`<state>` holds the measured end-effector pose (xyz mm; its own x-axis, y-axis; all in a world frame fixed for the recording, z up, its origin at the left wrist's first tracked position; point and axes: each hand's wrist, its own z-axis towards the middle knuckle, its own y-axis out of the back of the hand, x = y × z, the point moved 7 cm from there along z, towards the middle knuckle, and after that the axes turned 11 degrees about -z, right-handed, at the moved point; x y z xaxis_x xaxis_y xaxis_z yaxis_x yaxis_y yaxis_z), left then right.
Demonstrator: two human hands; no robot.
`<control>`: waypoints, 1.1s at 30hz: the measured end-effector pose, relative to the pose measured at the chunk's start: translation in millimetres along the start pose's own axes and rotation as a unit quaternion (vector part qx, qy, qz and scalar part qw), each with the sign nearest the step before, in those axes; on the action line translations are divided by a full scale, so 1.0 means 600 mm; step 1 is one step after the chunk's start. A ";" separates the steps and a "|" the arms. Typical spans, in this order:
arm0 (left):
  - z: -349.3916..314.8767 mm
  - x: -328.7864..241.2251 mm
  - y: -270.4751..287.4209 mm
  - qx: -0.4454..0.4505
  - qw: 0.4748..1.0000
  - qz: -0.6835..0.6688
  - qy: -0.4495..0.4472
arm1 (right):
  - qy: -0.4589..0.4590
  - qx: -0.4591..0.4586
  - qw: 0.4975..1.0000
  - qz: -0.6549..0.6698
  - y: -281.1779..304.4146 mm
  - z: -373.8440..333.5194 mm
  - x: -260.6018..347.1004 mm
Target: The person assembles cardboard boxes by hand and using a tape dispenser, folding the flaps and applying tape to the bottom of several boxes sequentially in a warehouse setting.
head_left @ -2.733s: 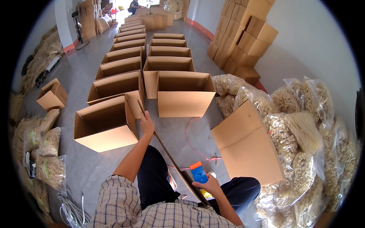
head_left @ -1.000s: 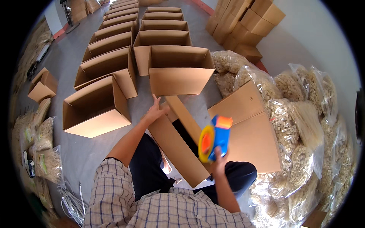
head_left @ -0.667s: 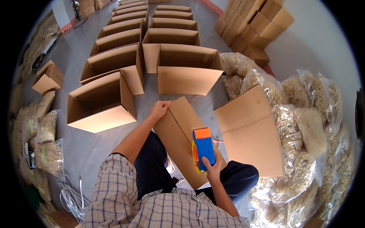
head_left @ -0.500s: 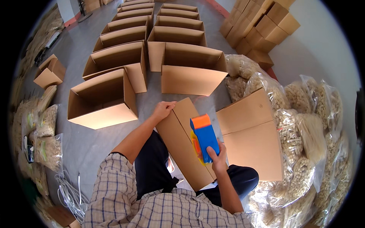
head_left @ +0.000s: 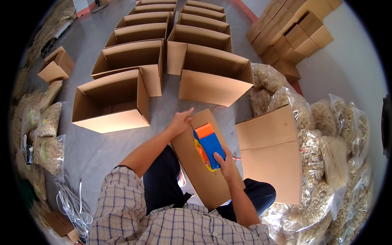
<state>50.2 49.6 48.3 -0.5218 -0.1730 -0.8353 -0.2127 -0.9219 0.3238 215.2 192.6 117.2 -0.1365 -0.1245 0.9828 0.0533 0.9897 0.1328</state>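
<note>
A closed cardboard box (head_left: 204, 179) lies aslant in front of me, between my knees. My left hand (head_left: 179, 123) is at its far left edge, one finger stretched out and the others bent against the cardboard. In my right hand (head_left: 226, 164) is a blue and orange tape dispenser (head_left: 212, 147), tilted over the box's upper face. Its yellow and orange side lies close to the cardboard; whether the tape touches is hidden beneath it.
Two rows of open cardboard boxes (head_left: 216, 83) stretch away ahead. An upright open carton (head_left: 267, 163) stands at my right, beside piled clear bags (head_left: 312, 163). More boxes (head_left: 308, 36) are stacked by the wall. Bags (head_left: 51, 153) and coiled white cable (head_left: 73, 204) lie left.
My right hand has moved the tape dispenser left and slightly lower over the box. One finger of my left hand has lifted and straightened. The whole view has shifted slightly.
</note>
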 end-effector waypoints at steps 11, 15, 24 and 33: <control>-0.057 -0.033 -0.051 0.119 0.642 -0.533 0.538 | -0.024 0.007 0.999 0.028 -0.003 -0.005 -0.024; -0.022 0.004 -0.042 0.151 0.791 -0.423 0.414 | 0.010 0.013 0.997 -0.071 -0.007 0.001 -0.010; 0.114 0.211 0.073 0.040 0.974 0.029 0.222 | -0.143 0.032 0.987 -0.070 0.026 -0.071 -0.029; -0.078 0.327 -0.108 0.347 0.848 -0.140 0.375 | -0.131 0.019 0.987 -0.096 0.019 -0.056 -0.027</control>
<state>0.1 59.0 -157.3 0.2460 -0.3928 -0.8861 -0.8123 -0.5823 0.0326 251.1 203.4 107.2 -0.3913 -0.2924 0.8726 -0.0348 0.9522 0.3035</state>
